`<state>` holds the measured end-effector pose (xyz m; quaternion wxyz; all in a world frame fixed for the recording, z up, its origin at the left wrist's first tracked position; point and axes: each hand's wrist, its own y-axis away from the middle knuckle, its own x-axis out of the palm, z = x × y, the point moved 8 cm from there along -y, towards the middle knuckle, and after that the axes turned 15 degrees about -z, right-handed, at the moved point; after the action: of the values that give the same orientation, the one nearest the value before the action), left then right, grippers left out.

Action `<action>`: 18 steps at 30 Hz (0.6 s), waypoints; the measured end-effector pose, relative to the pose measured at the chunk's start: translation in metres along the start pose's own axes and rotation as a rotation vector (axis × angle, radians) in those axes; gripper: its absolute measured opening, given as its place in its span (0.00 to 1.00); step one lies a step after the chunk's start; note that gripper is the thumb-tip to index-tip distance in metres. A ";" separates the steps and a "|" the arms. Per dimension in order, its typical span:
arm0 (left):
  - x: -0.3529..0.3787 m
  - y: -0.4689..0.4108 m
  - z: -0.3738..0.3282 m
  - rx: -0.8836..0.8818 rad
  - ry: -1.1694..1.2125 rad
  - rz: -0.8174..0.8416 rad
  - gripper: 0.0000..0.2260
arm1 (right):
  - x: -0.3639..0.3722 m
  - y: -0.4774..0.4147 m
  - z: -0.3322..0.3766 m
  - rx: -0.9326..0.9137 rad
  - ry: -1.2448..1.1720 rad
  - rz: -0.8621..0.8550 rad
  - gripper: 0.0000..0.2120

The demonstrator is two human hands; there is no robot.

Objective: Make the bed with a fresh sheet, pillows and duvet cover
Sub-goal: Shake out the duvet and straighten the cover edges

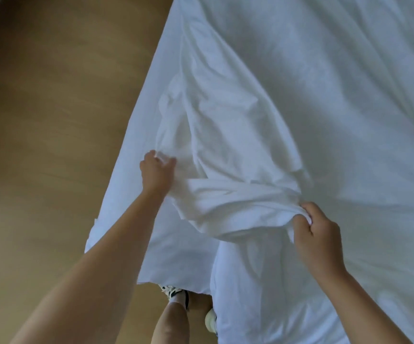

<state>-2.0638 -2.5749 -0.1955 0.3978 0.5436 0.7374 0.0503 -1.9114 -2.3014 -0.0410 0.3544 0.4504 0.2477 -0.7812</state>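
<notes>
1. your left hand (156,171), left of centre, bunches a fold of the white sheet (300,95) in curled fingers.
2. your right hand (318,238), lower right of centre, pinches a gathered ridge of the same cloth between thumb and curled fingers.
3. between the hands the cloth rises in a rumpled band; the rest spreads wrinkled across the right of the frame.
4. its edge drapes toward the wooden floor (52,120), which fills the left side.
5. at bottom centre, your shoes (173,291) show beneath the hem.
</notes>
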 end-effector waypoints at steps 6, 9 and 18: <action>0.061 -0.004 -0.042 0.047 -0.016 0.119 0.18 | 0.017 -0.040 -0.008 0.000 0.196 0.004 0.09; 0.058 0.015 -0.069 0.046 0.135 0.251 0.07 | 0.043 -0.033 0.027 -0.348 0.204 0.202 0.44; -0.138 0.090 0.059 -0.419 0.026 0.434 0.24 | 0.088 0.001 0.058 -0.584 0.207 0.374 0.09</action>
<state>-1.9447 -2.6757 -0.1168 0.4716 0.5939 0.5828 0.2919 -1.9713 -2.3719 -0.0915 0.5782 0.4441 0.4083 -0.5494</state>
